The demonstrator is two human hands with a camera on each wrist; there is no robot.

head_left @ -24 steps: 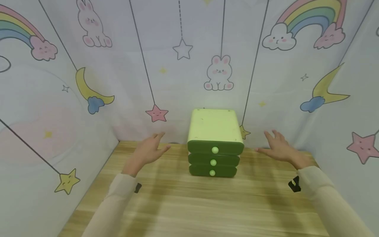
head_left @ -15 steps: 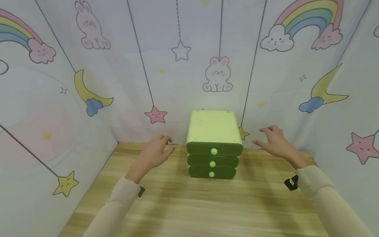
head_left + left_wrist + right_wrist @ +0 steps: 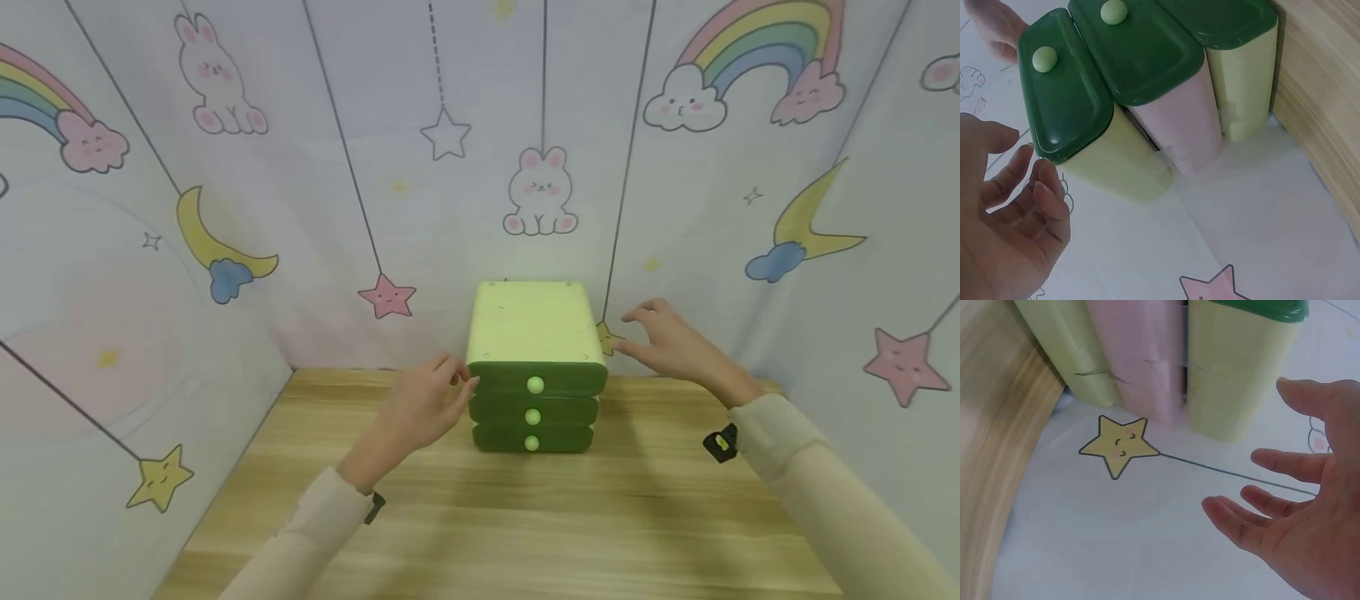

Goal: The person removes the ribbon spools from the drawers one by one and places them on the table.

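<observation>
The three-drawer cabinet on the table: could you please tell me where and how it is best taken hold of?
Likely by its smooth upper sides, left hand from the left, right hand from the right: the cabinet stands upright with both sides exposed, while tugging the top knob might slide a drawer out.
</observation>
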